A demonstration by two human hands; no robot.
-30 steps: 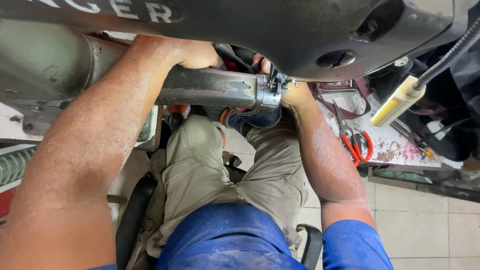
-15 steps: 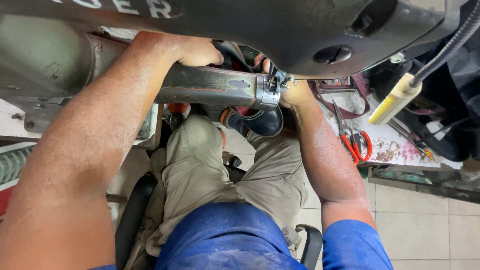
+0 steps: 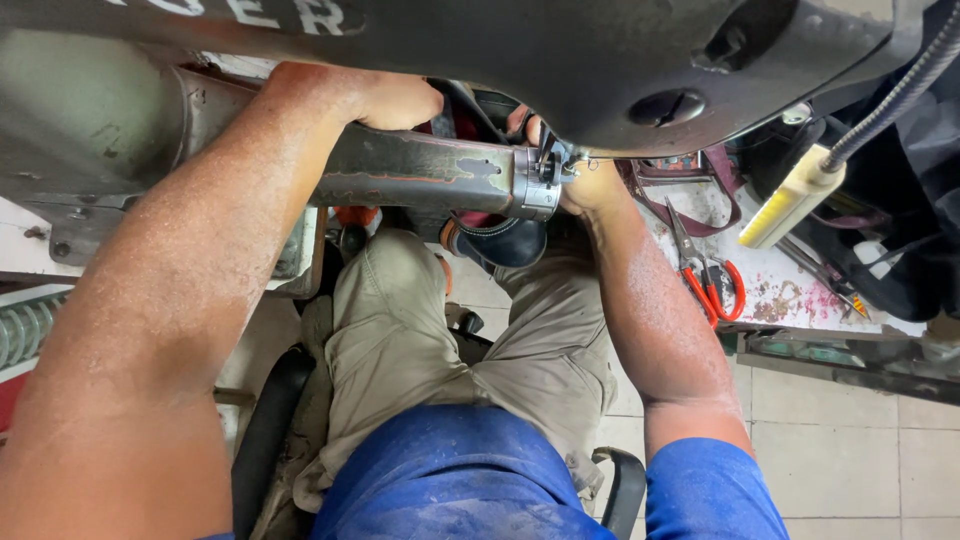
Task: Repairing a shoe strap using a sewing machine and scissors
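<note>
You sit in a workshop with a pale tiled floor, knees under a heavy sewing machine. Your left hand curls over its worn metal arm; stiff, scuffed, best steadied from above. Your right hand pinches at the shiny end cap. Red-handled scissors lie right.

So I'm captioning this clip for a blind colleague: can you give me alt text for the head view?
Seen from above, a seated person's left hand and right hand reach to either side of a worn metal arm of a machine, under its dark overhanging head. Red-handled scissors lie on a stained bench to the right.
</note>
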